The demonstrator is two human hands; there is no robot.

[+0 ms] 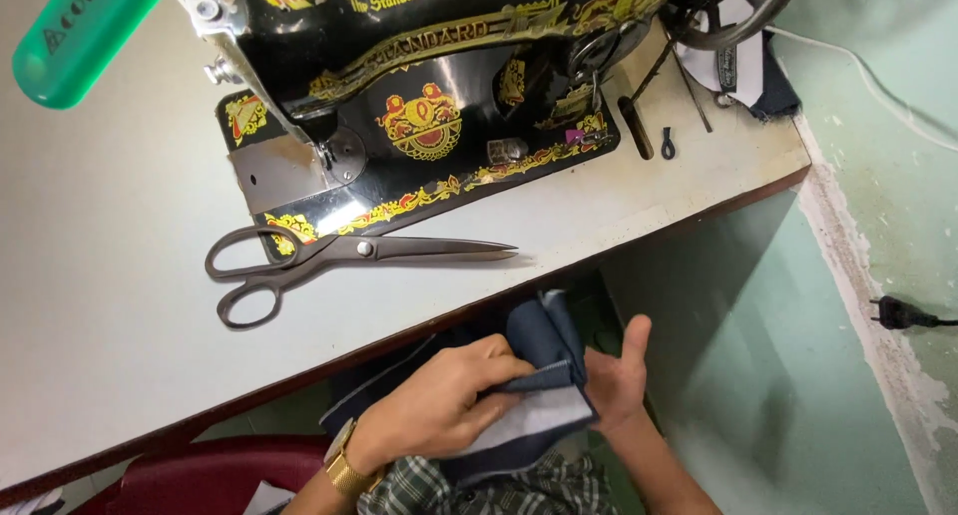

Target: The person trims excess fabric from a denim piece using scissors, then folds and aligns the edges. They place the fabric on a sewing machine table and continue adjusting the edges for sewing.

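Dark navy fabric piece, folded, soft and matte, with a paler grey-white lining face turned up; held below the tabletop edge, over the lap. Left hand closed on it, fingers pinching the folded edge, a gold metal wristwatch at the wrist. Right hand pressed against the cloth's far side, thumb raised; palm and fingers hidden behind the fabric, so grip there hard to tell. Lower part of the cloth lost against a checked green sleeve.

Up on the pale, smooth tabletop: long steel scissors, blades shut, dull grey loop handles. Behind them, a glossy black sewing machine with gold and red ornament, cut off at the top. Translucent green plastic tube at upper left, blurred and cropped. Small black loop near the machine's base, too small to identify. Dark red chair edge low at left.
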